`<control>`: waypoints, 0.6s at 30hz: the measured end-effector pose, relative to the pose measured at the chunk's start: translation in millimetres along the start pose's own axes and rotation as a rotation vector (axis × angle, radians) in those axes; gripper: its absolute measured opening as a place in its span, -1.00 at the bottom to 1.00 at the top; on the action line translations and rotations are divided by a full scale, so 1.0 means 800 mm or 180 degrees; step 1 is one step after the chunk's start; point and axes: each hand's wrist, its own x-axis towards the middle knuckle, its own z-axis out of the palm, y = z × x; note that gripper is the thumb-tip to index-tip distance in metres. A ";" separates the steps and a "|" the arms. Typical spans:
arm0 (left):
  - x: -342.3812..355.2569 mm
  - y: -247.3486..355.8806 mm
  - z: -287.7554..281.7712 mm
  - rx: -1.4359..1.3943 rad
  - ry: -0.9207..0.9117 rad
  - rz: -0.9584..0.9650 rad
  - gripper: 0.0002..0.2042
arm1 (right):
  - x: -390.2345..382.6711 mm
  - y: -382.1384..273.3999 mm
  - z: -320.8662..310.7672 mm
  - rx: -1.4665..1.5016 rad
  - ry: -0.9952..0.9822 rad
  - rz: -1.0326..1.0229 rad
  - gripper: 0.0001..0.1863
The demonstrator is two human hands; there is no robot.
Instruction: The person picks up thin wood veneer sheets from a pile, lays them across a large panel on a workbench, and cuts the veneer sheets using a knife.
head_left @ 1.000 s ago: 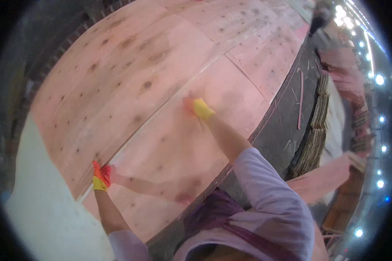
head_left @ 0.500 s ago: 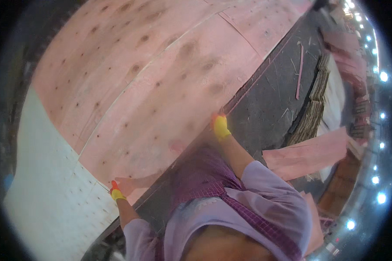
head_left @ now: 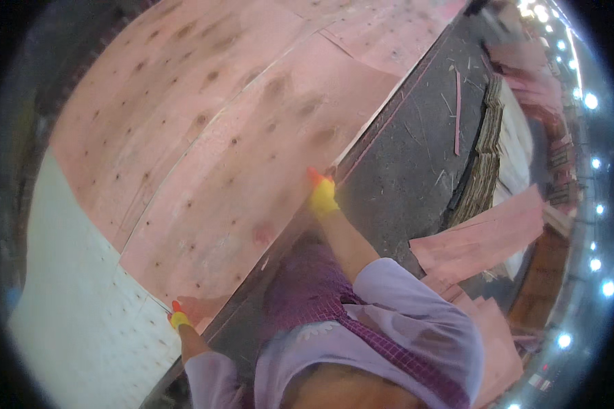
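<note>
A broad pinkish wood veneer sheet (head_left: 252,163) with dark knots lies over a pale sheet (head_left: 75,286) that shows at the left. My left hand (head_left: 179,317), in a yellow glove with orange fingertips, grips the veneer sheet near its near left corner, thumb on top. Further along the same long edge my right hand (head_left: 324,196), gloved alike, is closed at the rim of the veneer sheet. Its fingers are partly hidden. Beside the right hand a pale strip shows along the sheet's edge.
To the right is a dark surface (head_left: 396,170) with splinters and a thin pink strip (head_left: 458,112). Beyond stands a stack of thin sheets (head_left: 488,153). Loose pink veneer pieces (head_left: 481,235) lie close to my right arm. Bright lamps line the far right.
My right hand has moved a little left, and a pale strip now shows along the sheet's edge beyond it. The left hand sits slightly lower in view, still at the corner. The view has shifted slightly.
</note>
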 end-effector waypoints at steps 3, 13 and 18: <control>-0.039 0.006 -0.052 -0.0334 -0.0592 -0.0049 -0.51 | -0.041 -0.058 0.012 0.0871 -0.0442 -0.0013 -0.56; -0.041 -0.041 -0.047 -0.2919 -0.2437 -0.0035 -0.52 | -0.020 -0.117 -0.019 0.0850 -0.0744 0.0177 -0.54; -0.072 -0.011 -0.040 -0.2366 -0.1739 -0.0456 -0.62 | 0.051 -0.035 -0.048 -0.0359 -0.0342 0.0661 -0.62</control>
